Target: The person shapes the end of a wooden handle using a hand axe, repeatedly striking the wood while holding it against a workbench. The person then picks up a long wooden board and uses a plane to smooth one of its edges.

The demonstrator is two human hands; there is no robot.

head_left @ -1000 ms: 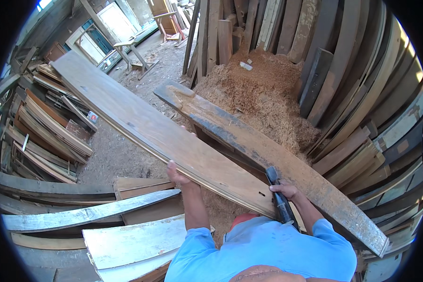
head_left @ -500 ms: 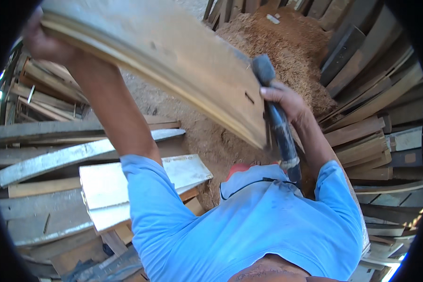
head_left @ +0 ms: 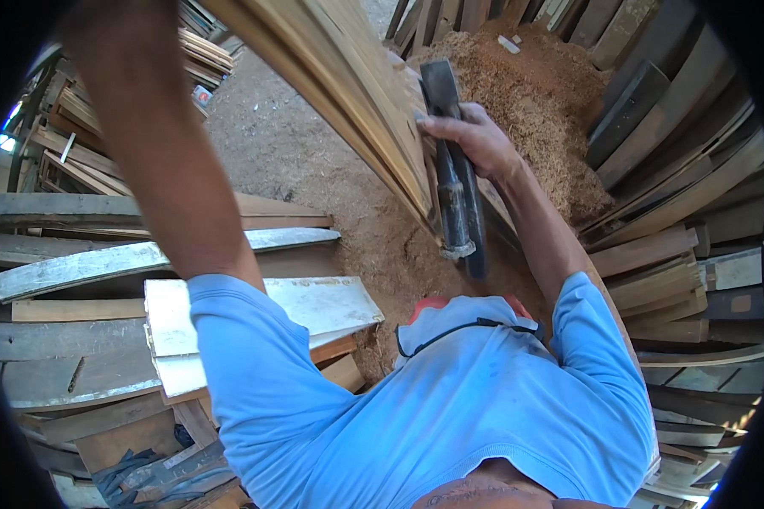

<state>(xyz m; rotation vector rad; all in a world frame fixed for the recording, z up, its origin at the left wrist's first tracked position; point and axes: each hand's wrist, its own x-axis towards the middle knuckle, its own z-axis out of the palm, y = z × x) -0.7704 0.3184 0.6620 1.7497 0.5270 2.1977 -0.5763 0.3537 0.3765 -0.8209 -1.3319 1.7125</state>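
Note:
A long wooden board [head_left: 339, 93] with grooved, pale edges slants from the top of the view down toward the middle, its narrow side turned to me. My right hand [head_left: 481, 140] is closed around a dark hammer-like tool [head_left: 452, 204], its blocky head up and its shaft hanging down, beside the board's near end. A second long dark piece runs alongside the shaft; what it is I cannot make out. My left arm reaches up at the upper left. My left hand [head_left: 123, 21] is dark, blurred and partly cut off at the rim, its fingers hidden.
Sawdust [head_left: 518, 102] is heaped on the ground beyond my right hand. Stacked planks [head_left: 654, 271] line the right side. On the left lie a white-faced board [head_left: 314, 305], a curved whitish plank [head_left: 85, 271] and more timber. A cap [head_left: 458, 318] shows close to my chest.
The board has turned from its broad face to its edge, and its near end has shifted left. My right hand moved left with the tool. My left hand rose toward the top rim.

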